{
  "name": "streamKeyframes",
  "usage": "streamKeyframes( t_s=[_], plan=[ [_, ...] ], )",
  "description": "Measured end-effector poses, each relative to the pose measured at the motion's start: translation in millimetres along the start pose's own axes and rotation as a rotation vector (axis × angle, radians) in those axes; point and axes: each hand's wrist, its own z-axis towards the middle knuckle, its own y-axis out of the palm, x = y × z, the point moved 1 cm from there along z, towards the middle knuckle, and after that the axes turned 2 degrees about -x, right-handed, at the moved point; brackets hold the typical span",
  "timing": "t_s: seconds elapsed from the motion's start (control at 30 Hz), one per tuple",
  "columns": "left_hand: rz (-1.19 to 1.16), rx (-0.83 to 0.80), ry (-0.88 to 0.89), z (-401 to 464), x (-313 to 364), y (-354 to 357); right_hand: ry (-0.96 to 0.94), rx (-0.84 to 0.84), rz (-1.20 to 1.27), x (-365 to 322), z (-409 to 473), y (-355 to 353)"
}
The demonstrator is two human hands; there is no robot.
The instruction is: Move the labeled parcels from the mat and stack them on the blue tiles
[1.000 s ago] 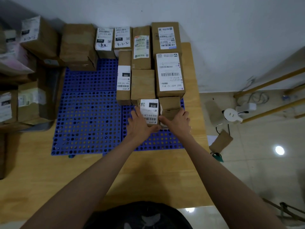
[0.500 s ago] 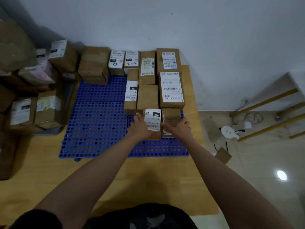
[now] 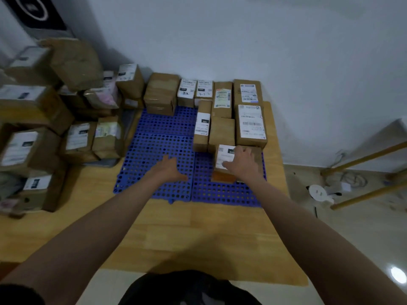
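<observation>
A wooden mat (image 3: 198, 234) carries the blue tiles (image 3: 158, 150), where brown parcels (image 3: 251, 124) sit packed along the far right. More parcels (image 3: 33, 148) are piled to the left. The right hand (image 3: 242, 165) rests flat on a small labeled box (image 3: 223, 157) on the tiles. The left hand (image 3: 169, 169) hovers over bare tile, fingers spread, holding nothing.

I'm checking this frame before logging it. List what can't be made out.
- Head view, small parcel: label text blurred and partly covered by the right hand.
- Right hand's grip: whether the fingers curl over the parcel's far edge is unclear.
- Left hand: motion-blurred above the blue tiles; contact unclear.
- Parcels at left: cut off by the frame edge.
</observation>
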Motion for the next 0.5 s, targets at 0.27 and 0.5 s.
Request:
streamKeyframes(
  t_s=[0.27, 0.5],
  plan=[
    [-0.033, -0.009, -0.093, -37.2, -87.5, -15.8, -0.187, -0.199, -0.095, -73.2, -8.9, 36.6],
    [-0.069, -0.016, -0.089, -40.0, -158.1, -25.7, -0.236, -0.291, -0.134, -123.2, -9.3, 60.8]
  ],
)
